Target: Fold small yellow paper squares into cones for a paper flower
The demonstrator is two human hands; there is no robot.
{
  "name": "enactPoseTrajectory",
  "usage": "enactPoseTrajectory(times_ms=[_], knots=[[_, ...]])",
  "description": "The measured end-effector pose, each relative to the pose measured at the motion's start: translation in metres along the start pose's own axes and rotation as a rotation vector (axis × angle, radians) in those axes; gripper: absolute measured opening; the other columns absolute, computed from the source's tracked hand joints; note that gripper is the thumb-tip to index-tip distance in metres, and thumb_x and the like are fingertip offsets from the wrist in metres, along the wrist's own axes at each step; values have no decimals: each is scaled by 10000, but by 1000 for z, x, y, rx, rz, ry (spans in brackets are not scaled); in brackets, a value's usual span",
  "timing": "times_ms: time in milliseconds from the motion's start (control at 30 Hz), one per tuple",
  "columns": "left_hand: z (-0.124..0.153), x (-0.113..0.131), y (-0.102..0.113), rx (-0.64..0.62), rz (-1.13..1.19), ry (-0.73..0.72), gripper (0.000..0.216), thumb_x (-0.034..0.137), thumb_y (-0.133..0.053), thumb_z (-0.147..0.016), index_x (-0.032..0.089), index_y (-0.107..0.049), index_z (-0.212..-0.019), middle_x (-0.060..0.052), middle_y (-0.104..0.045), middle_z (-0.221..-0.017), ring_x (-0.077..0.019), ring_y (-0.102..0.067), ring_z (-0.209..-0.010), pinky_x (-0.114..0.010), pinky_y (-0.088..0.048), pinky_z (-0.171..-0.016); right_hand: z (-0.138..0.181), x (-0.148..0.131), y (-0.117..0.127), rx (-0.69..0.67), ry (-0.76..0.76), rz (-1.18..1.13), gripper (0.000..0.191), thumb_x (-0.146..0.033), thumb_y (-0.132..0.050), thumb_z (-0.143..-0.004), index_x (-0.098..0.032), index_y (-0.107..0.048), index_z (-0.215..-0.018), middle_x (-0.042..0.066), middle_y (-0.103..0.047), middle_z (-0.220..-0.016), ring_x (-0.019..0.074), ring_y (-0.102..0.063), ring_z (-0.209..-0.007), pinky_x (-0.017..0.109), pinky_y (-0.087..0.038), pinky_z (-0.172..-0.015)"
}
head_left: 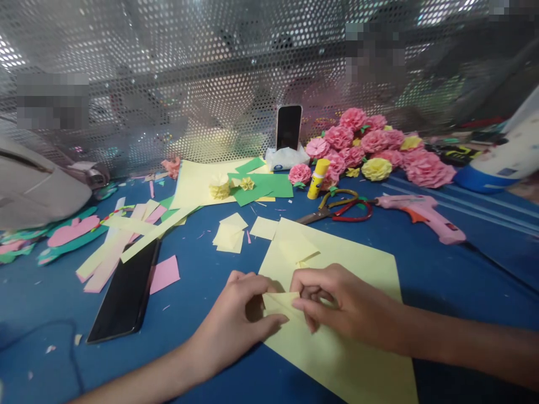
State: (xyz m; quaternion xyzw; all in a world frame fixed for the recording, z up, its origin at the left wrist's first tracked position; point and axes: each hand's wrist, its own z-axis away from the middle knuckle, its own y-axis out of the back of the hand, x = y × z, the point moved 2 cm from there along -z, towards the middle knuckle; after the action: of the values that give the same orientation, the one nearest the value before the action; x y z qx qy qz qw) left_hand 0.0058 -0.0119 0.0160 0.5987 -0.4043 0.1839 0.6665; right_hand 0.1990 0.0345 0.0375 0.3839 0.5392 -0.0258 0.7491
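Observation:
Between my hands is a small piece of pale yellow paper (279,302), held above a large yellow sheet (362,269). My left hand (240,308) pinches its left side, thumb below and fingers behind. At its right edge, my right hand (332,297) grips it between thumb and curled fingers. Just beyond my right hand, more small yellow paper (298,247) rests on the large sheet. Loose yellow squares (230,233) lie on the blue table past my left hand.
Scissors (337,209), a glue stick (319,178) and a pink glue gun (425,213) lie beyond my right hand. Pink paper flowers (362,140) are heaped behind them. A black phone (126,292) and paper strips (113,247) are at left. A perforated metal panel (189,84) stands at the back.

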Motion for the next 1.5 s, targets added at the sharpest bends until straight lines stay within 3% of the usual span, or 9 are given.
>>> enactPoseTrajectory(times_ms=[100,200,300,433,600,700,867,1100,1500], knots=[[0,-1,0,31,47,44,196,181,-759,-820,200,-588,-725,66,-587,-649,-136,-525,-677,-251,-368,-649,5,1,0,-78,-115,-149,245,-341,-482,-987,-194,-494,-791,-1,-680,-657,121,-560,-567,228,-376,-549],[-1,-3,-2,43,64,36,154,184,-757,-830,212,-613,-784,74,-625,-678,-134,-550,-693,-253,-368,-661,7,5,-1,-49,-86,159,291,-302,-556,-922,-189,-456,-672,-10,-604,-610,118,-489,-545,245,-307,-530],[-3,-5,-4,53,36,-19,174,123,-765,-808,218,-620,-794,73,-635,-716,-138,-542,-734,-280,-334,-716,8,11,-4,46,42,473,276,-240,-617,-863,-180,-462,-642,-4,-541,-638,147,-485,-628,277,-292,-581],[-3,-6,-4,42,1,-125,150,107,-710,-871,243,-650,-850,62,-663,-845,-143,-548,-826,-314,-292,-778,5,21,-6,115,229,528,33,-211,-632,-894,-195,-603,-891,27,-633,-878,202,-542,-837,332,-381,-742],[3,-5,3,-23,-101,-393,160,123,-546,-1005,244,-646,-1033,33,-715,-1042,-131,-602,-959,-329,-291,-850,6,27,-4,144,516,496,192,-179,-450,-1036,-184,-630,-1105,43,-704,-1046,176,-579,-976,340,-431,-913],[6,-8,6,-25,-181,-502,214,157,-469,-1047,241,-649,-1126,3,-720,-1077,-141,-614,-1008,-342,-285,-874,9,29,-1,118,613,540,301,-172,-358,-1073,-178,-645,-1163,57,-716,-1137,162,-586,-1049,328,-454,-924],[7,-7,3,129,-299,-643,286,216,-422,-1074,231,-708,-1064,9,-725,-966,-125,-637,-916,-328,-306,-849,10,28,1,137,737,655,274,-155,-403,-1072,-153,-675,-1103,55,-738,-1126,149,-614,-1052,315,-489,-864],[9,-4,1,123,-351,-593,178,243,-555,-1027,224,-684,-905,45,-724,-893,-90,-644,-818,-307,-330,-820,10,26,0,116,759,677,326,-157,-354,-1085,-128,-665,-1178,50,-743,-1115,145,-613,-1039,309,-505,-864],[9,-10,7,-5,-390,-689,152,179,-549,-1022,204,-686,-1083,25,-748,-992,-134,-634,-992,-332,-307,-830,13,29,-1,84,734,611,315,-159,-358,-1082,-103,-639,-1214,34,-741,-1048,158,-616,-1024,309,-499,-873]])
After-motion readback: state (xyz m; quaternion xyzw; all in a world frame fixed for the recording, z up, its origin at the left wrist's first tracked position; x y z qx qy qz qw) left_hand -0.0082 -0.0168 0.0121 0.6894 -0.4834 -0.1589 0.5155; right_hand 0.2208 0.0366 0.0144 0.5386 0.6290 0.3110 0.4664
